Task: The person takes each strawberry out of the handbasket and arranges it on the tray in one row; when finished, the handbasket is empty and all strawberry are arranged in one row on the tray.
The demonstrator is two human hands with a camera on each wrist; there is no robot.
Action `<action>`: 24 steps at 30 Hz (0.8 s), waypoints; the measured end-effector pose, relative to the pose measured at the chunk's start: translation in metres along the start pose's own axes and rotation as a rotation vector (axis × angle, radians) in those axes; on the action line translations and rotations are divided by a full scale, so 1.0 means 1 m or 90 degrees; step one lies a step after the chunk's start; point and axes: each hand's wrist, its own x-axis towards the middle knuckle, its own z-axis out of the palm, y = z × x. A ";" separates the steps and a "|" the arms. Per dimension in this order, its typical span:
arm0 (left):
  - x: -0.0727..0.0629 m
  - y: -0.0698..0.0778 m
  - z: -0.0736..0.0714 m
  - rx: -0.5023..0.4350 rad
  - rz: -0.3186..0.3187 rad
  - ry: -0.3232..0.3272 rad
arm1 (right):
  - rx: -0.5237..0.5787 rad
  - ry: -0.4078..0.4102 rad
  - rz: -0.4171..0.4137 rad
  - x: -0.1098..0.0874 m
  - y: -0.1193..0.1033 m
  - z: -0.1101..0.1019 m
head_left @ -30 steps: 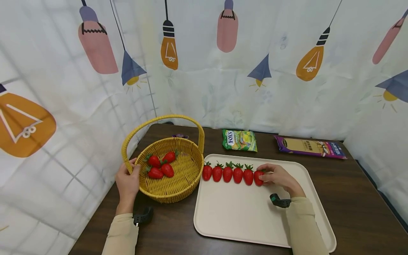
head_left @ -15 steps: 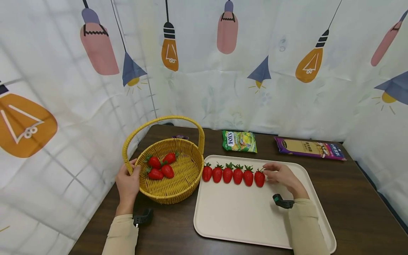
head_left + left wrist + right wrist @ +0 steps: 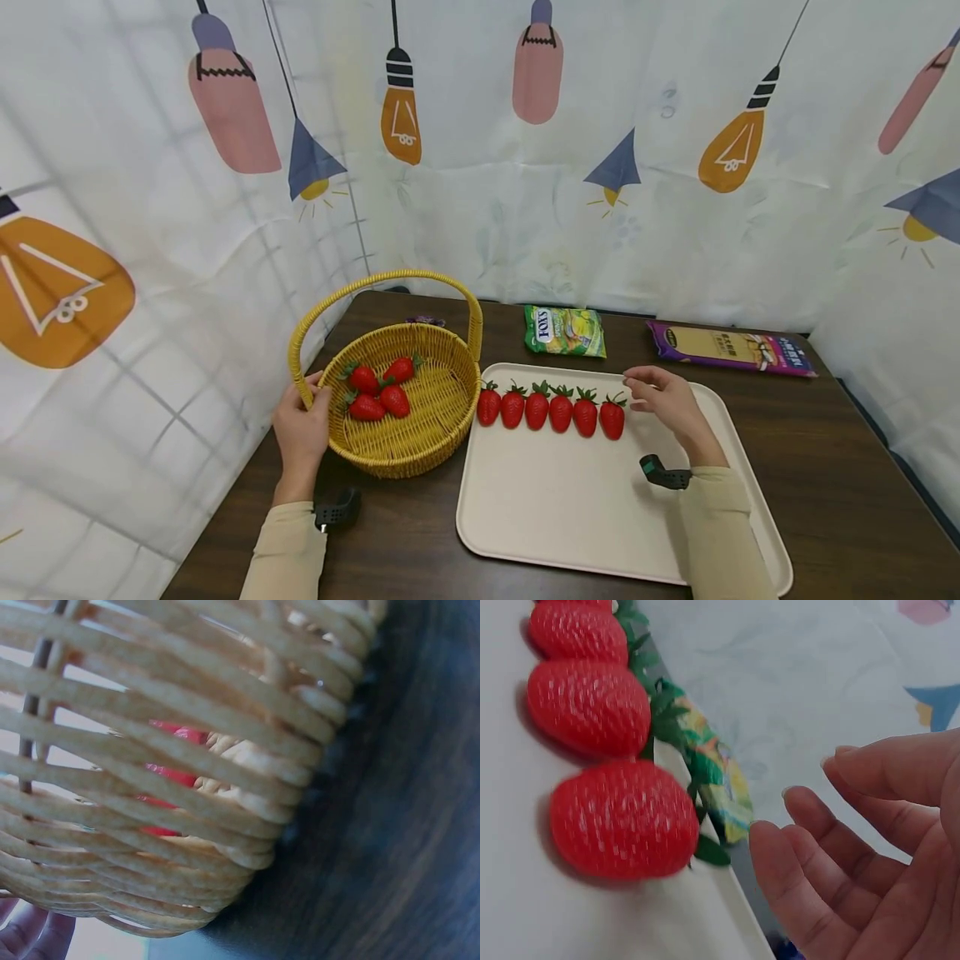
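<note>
My left hand grips the left side of the yellow wicker basket, where its tall handle meets the rim. Several red strawberries lie in that basket; through the weave in the left wrist view, bits of red show. On the tray's far left part, several strawberries stand side by side in a row, leaves away from me. Just right of the end strawberry, my right hand is raised with nothing in its loosely bent fingers. The right wrist view shows a gap between the fingertips and that strawberry.
The cream tray lies on a dark wooden table. Behind it are a green candy bag and a long purple packet. A small purple item sits behind the basket. Patterned curtains enclose the table.
My right hand has let go of the end strawberry and drawn away to the right and up. That strawberry stays in the row. My left hand keeps its hold on the basket.
</note>
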 end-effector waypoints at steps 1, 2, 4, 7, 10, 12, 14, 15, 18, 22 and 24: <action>0.000 0.000 0.000 -0.002 0.000 0.000 | 0.005 0.007 -0.007 0.000 -0.002 0.003; 0.000 0.000 0.000 -0.003 0.000 0.001 | 0.010 0.015 -0.015 0.000 -0.005 0.007; 0.000 0.001 0.000 -0.005 -0.001 0.001 | 0.020 0.034 -0.036 0.002 -0.011 0.015; 0.000 0.001 0.000 -0.007 0.001 0.001 | 0.059 0.056 -0.063 0.002 -0.021 0.031; 0.000 0.001 0.000 -0.009 0.000 -0.001 | 0.098 0.047 -0.080 -0.001 -0.032 0.047; -0.001 0.001 0.000 -0.008 -0.004 -0.001 | 0.117 0.026 -0.087 -0.003 -0.042 0.059; -0.001 0.000 0.000 -0.007 -0.008 0.000 | 0.129 -0.002 -0.097 -0.006 -0.050 0.072; -0.001 0.001 -0.001 -0.008 -0.009 -0.001 | 0.129 -0.017 -0.103 -0.007 -0.053 0.078; 0.000 0.000 -0.001 -0.003 -0.012 -0.003 | 0.127 -0.057 -0.130 -0.011 -0.064 0.096; 0.001 0.000 -0.001 0.004 -0.011 -0.008 | 0.115 -0.103 -0.164 -0.012 -0.077 0.118; 0.001 0.001 0.000 0.005 -0.011 -0.010 | 0.107 -0.125 -0.171 -0.011 -0.084 0.129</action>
